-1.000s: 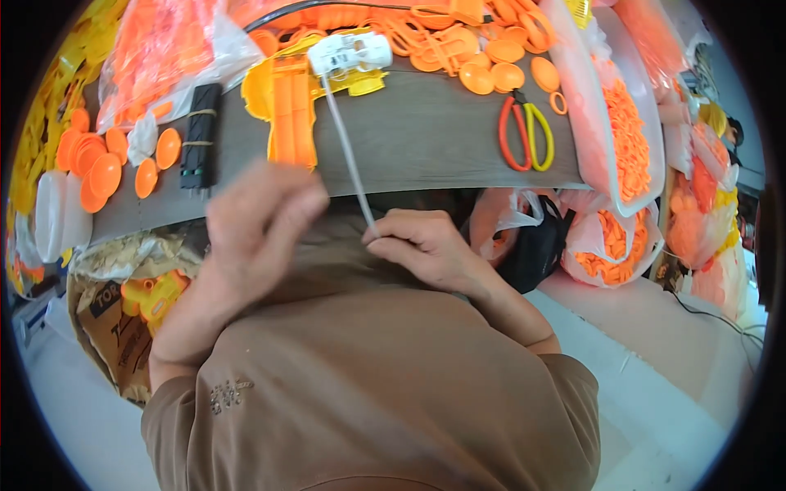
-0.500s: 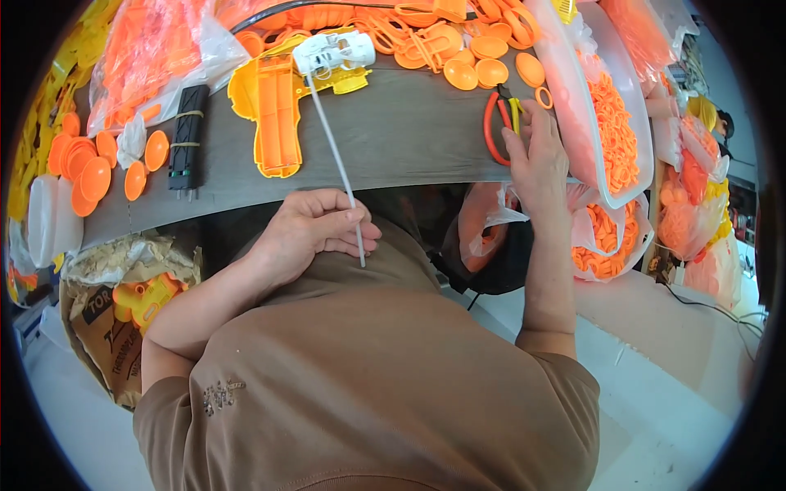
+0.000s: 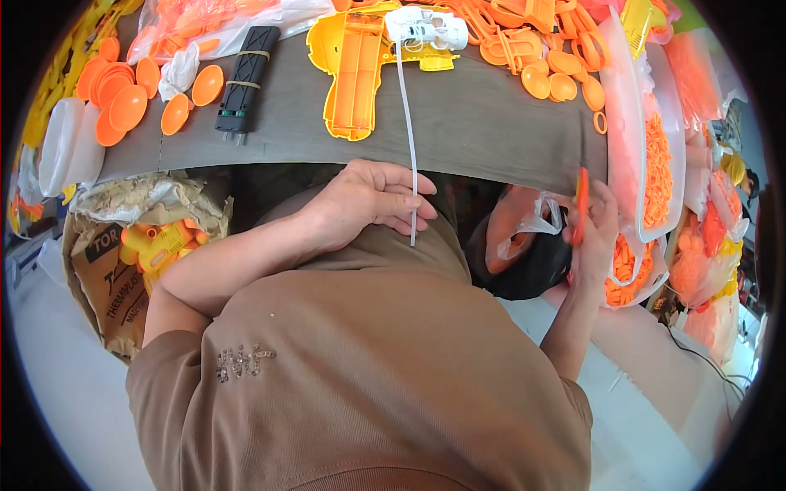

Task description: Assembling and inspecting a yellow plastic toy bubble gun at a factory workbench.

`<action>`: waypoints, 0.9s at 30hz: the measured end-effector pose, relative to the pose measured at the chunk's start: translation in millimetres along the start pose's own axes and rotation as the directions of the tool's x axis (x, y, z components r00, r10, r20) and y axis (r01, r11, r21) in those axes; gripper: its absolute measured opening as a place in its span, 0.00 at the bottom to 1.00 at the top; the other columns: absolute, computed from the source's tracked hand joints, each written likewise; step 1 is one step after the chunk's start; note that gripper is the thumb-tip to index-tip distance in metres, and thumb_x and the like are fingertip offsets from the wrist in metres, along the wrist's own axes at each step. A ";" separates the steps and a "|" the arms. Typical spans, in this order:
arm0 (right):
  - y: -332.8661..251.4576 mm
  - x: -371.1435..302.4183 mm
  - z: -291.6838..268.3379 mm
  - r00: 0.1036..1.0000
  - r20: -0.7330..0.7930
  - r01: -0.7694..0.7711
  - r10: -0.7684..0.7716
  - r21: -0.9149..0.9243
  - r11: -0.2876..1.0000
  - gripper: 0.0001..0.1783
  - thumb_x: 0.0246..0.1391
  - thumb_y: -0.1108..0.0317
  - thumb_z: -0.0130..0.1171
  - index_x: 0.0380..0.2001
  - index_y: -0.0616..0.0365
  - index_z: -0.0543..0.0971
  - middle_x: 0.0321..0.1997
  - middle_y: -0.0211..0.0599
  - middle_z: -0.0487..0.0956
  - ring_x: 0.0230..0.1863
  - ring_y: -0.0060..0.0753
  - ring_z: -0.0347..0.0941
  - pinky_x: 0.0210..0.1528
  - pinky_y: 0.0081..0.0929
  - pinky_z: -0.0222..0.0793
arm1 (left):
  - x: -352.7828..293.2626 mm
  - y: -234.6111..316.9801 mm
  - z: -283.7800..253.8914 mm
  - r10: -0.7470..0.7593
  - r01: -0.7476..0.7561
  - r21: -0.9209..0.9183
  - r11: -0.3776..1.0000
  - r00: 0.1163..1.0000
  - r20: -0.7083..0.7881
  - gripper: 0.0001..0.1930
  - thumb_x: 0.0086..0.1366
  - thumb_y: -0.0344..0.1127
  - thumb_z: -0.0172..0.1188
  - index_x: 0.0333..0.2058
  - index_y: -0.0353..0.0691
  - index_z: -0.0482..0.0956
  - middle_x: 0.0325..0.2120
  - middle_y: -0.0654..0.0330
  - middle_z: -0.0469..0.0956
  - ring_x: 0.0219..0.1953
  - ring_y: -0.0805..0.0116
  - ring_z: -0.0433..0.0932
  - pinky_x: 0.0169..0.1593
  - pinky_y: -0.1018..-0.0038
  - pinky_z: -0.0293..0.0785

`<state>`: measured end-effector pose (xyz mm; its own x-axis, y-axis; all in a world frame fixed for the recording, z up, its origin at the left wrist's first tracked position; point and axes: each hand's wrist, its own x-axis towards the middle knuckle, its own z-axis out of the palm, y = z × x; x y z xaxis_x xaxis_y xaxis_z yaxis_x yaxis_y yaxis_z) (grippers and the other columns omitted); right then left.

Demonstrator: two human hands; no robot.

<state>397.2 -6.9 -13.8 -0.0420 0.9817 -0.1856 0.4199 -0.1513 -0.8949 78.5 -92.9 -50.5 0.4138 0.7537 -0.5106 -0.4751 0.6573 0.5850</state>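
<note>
"Left hand point(image 3: 372, 204), what's it on?"
"Half-curled against the white tube point(image 3: 406, 106), just off the front edge of the table point(image 3: 491, 123). Can't tell if it's pinching."
"Right hand point(image 3: 598, 222)?"
"Grasping the red-handled pliers point(image 3: 582, 196), near the translucent bin point(image 3: 624, 106)."
"Room between?"
"Bare tabletop along that edge, from the yellow shell point(image 3: 352, 78) towards the bin; the tube overhangs it."

Your head camera looks steeply down from above, close over your shirt point(image 3: 393, 360), with the table point(image 3: 491, 123) ahead across the upper frame. Its wide fisheye field covers your left hand point(image 3: 364, 204) and right hand point(image 3: 598, 222).
</note>
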 end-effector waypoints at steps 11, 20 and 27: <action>-5.3 -48.7 65.4 0.756 0.654 -0.042 0.023 0.014 0.999 0.63 0.26 0.30 0.65 0.61 0.61 0.56 0.36 0.28 0.65 0.27 0.17 0.58 0.28 0.13 0.54 | -1.1 -2.5 -3.8 0.023 -0.024 0.006 1.000 0.999 0.039 0.19 0.62 0.30 0.55 0.50 0.27 0.68 0.35 0.50 0.79 0.35 0.68 0.79 0.40 0.75 0.75; -9.5 -36.3 86.6 0.635 0.772 -0.019 0.037 -0.032 0.999 0.48 0.35 0.37 0.66 0.52 0.62 0.65 0.34 0.28 0.67 0.35 0.19 0.60 0.35 0.17 0.57 | -0.3 -2.9 -4.7 0.016 -0.018 0.039 0.999 0.998 0.064 0.17 0.63 0.30 0.54 0.49 0.32 0.71 0.34 0.53 0.80 0.37 0.68 0.79 0.41 0.75 0.74; -11.8 -34.1 90.1 0.630 0.774 -0.002 0.065 -0.082 0.997 0.32 0.41 0.54 0.68 0.47 0.58 0.67 0.27 0.34 0.68 0.29 0.29 0.66 0.32 0.25 0.63 | -0.6 -1.0 -5.5 0.019 -0.022 0.056 0.998 0.998 0.064 0.17 0.63 0.31 0.54 0.49 0.32 0.71 0.34 0.54 0.80 0.37 0.70 0.79 0.42 0.76 0.74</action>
<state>312.0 -49.0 -33.5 -0.7007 0.5191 -0.4893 0.4931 -0.1432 -0.8581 74.5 -94.0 -54.3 0.4541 0.7642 -0.4581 -0.4396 0.6394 0.6308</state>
